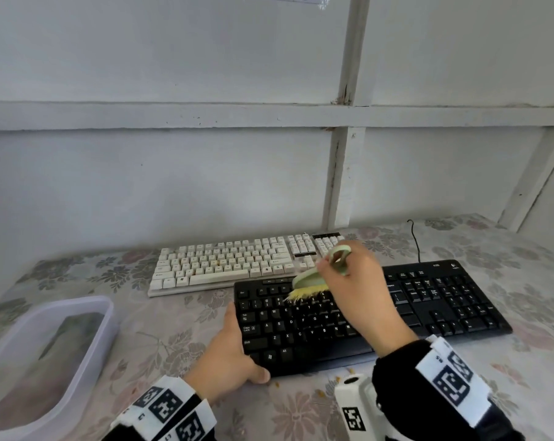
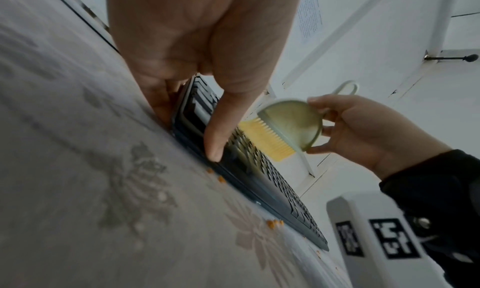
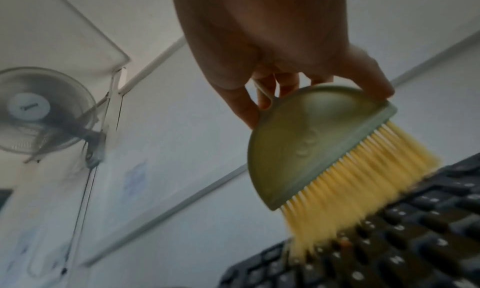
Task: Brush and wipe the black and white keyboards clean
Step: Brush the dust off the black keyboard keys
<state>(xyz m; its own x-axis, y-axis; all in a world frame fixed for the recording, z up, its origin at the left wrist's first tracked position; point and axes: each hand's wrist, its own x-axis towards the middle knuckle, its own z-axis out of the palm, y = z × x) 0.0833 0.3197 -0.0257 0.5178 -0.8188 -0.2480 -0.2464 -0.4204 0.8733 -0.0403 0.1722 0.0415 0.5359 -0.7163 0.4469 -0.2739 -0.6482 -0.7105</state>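
A black keyboard [image 1: 428, 300] lies near the table's front, with a white keyboard [image 1: 224, 262] just behind it to the left. My right hand [image 1: 355, 281] grips a green half-round brush [image 1: 310, 278] whose yellow bristles [image 3: 358, 185] touch the black keyboard's upper left key rows. My left hand [image 1: 234, 354] holds the black keyboard's left front corner, thumb [image 2: 228, 116] on its front edge and fingers [image 2: 158, 99] at the left side. Small orange crumbs [image 2: 272, 223] lie on the cloth beside the black keyboard [image 2: 259, 173].
A clear plastic tub [image 1: 88, 342] holding a greyish cloth stands at the front left. A black cable [image 1: 416, 240] runs from behind the black keyboard to the wall. The floral tablecloth [image 1: 508, 249] covers the table. A wall fan [image 3: 44, 111] hangs up high.
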